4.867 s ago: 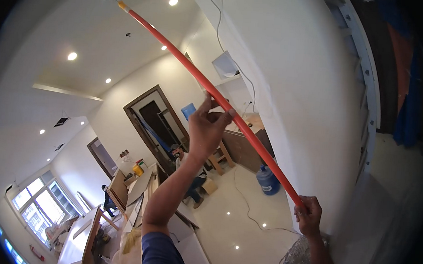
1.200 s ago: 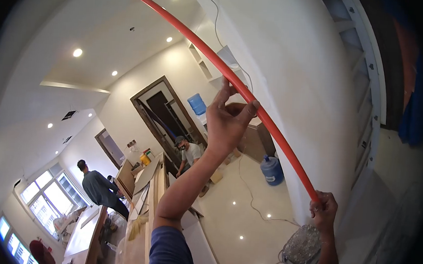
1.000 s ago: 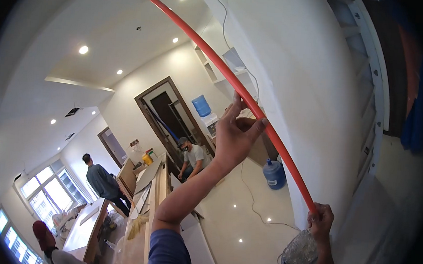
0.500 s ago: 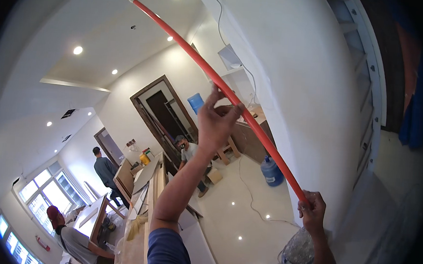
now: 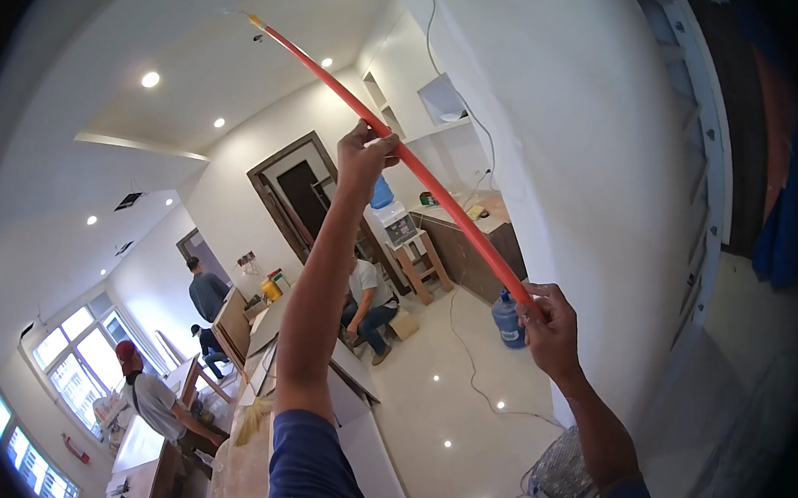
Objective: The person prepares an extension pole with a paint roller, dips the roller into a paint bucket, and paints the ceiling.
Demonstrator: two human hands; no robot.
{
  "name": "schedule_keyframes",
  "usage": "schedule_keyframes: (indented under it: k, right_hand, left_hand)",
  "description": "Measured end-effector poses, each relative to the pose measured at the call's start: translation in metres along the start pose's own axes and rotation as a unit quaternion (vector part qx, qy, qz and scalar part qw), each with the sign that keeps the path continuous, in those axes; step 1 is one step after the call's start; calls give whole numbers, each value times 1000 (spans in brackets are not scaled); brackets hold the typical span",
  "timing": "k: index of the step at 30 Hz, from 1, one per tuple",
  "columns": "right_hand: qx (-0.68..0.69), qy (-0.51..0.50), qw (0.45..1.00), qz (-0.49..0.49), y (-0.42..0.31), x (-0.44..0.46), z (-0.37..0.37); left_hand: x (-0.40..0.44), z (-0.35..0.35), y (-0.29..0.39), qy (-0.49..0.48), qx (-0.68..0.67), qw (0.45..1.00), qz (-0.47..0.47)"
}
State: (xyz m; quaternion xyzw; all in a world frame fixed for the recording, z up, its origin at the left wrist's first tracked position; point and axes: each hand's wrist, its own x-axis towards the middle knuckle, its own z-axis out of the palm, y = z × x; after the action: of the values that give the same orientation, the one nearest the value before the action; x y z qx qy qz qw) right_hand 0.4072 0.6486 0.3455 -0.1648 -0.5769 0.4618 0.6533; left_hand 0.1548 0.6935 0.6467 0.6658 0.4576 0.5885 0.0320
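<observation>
A long orange-red pole slants across the view, its far end raised towards the ceiling. A yellow end piece caps that far end, and a thin wire-like part leads on from it; what it carries is too faint to make out. My left hand is closed around the pole's upper half, with thumb and fingers on either side. Lower down, my right hand grips the pole's near end with bent fingers.
A white wall with a hanging cable runs close on the right. Blue water jug and plastic-wrapped bundle stand on the floor. A long wooden worktop lies left. Several people are beyond, one seated person near the doorway.
Both hands have moved up and forward with the pole, my right hand also leftwards. The pole's far end now appears lower and further right. The person in the red cap has straightened.
</observation>
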Motion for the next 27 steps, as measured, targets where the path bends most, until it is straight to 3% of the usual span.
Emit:
schedule_keyframes:
  k: [3,10,16,27]
  right_hand:
    - [42,-12,999,7,-1,-3,-10]
    - [-38,30,999,-8,4,6,-34]
    - [-26,44,999,-19,3,34,-42]
    - [23,54,998,-9,20,-5,-130]
  left_hand:
    - [-1,12,-5,-13,4,1000,0]
    - [12,46,-5,-40,-2,999,11]
    - [38,63,3,-29,-4,1000,8]
    - [-14,128,36,-58,3,990,130]
